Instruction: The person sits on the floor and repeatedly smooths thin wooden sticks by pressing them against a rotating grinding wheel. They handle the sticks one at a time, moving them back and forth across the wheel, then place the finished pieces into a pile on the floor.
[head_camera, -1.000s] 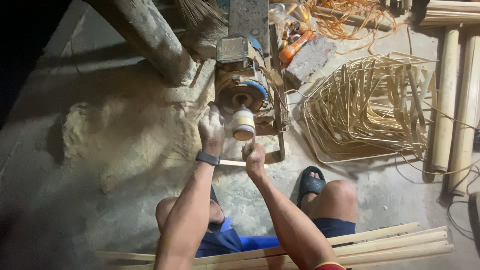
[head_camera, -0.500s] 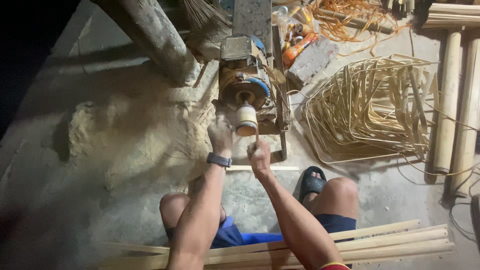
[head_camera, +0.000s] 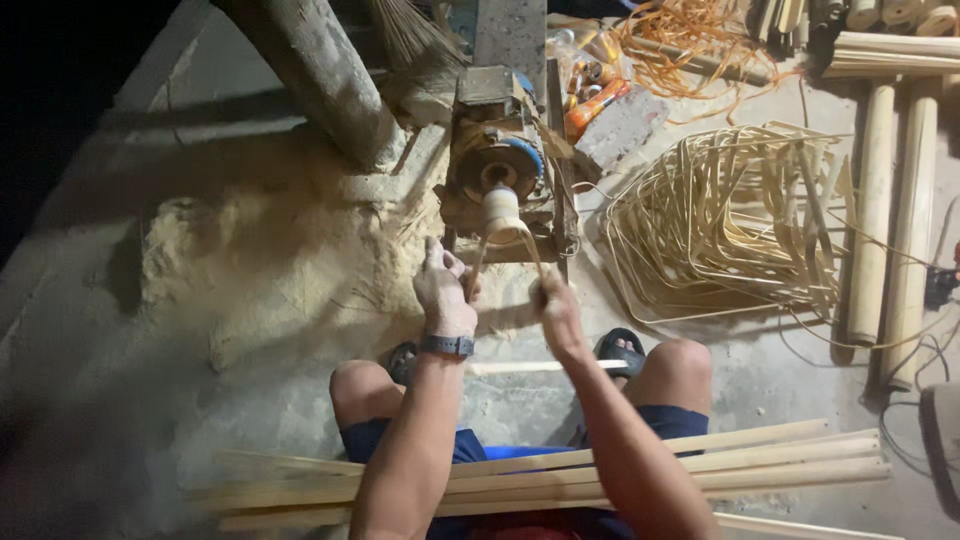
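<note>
Sawdust (head_camera: 270, 270) heaps the floor at far left. Both hands, left (head_camera: 443, 292) and right (head_camera: 556, 312), grip the ends of a thin strip (head_camera: 480, 262) looped under the motor's spinning drum (head_camera: 502, 212); its ends run back toward the person. Bent strips (head_camera: 730, 220) piled at right look finished; long slats (head_camera: 560, 470) across the lap look unworked.

A thin pale bamboo strip (head_camera: 478, 262) arches over the sanding drum (head_camera: 501, 212).
</note>
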